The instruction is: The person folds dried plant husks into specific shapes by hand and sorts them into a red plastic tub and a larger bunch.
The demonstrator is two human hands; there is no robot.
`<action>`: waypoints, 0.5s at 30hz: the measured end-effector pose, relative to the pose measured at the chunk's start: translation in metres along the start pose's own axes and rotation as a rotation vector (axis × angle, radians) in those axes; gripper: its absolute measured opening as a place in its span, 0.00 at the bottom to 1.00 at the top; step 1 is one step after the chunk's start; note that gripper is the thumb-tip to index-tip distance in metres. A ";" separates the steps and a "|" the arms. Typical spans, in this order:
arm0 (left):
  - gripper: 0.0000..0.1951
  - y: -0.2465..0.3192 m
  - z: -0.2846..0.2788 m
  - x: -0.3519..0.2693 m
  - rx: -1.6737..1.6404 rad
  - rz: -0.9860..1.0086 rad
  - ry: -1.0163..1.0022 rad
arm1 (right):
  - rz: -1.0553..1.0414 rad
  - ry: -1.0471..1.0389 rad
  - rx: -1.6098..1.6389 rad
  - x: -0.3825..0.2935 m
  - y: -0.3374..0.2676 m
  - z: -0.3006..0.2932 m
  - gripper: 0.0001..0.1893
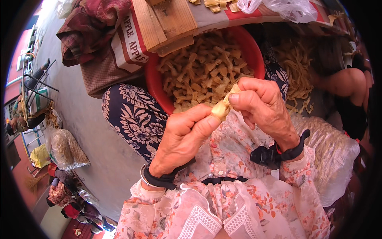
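Observation:
Between my two hands is a small knotted piece of pale yellow dried strip (220, 110), perhaps dried tofu skin or a plant strip. My left hand (191, 131) pinches its lower end between thumb and forefinger. The upper end sits in the pinch of my right hand (262, 104). Just beyond them a red plastic basin (258, 53) holds a heap of similar knotted pieces (206, 68). Both hands are above the basin's near rim, and the right one hides part of it.
Past the basin stands a wooden block (167, 24) beside a checked cloth (92, 30). Loose long strips (294, 65) lie to the right, near another person's bent knee (349, 83). A filled clear plastic bag (331, 155) rests by my right arm. More bags (67, 149) and seated people are far left.

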State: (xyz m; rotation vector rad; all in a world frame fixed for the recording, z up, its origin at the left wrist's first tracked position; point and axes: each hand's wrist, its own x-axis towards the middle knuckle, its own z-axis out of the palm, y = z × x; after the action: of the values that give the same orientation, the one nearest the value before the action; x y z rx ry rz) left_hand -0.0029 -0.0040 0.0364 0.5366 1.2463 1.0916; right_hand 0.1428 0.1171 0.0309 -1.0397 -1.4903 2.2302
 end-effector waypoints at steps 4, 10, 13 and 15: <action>0.10 -0.008 0.007 -0.004 -0.292 -0.077 0.054 | 0.072 0.057 0.276 0.000 0.004 0.002 0.09; 0.11 -0.010 0.007 -0.004 -0.455 -0.099 0.063 | -0.003 -0.070 0.395 0.001 0.019 -0.003 0.05; 0.11 -0.007 0.009 -0.002 -0.454 -0.089 0.003 | 0.049 -0.115 0.556 -0.002 0.024 0.010 0.15; 0.10 -0.010 0.011 -0.001 -0.366 -0.070 0.046 | 0.004 -0.159 0.482 -0.001 0.018 0.015 0.17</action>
State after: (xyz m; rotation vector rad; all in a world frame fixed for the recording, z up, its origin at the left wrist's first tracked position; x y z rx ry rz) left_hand 0.0111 -0.0068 0.0320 0.1900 1.0628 1.2425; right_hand 0.1361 0.0979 0.0190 -0.7259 -0.9193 2.5403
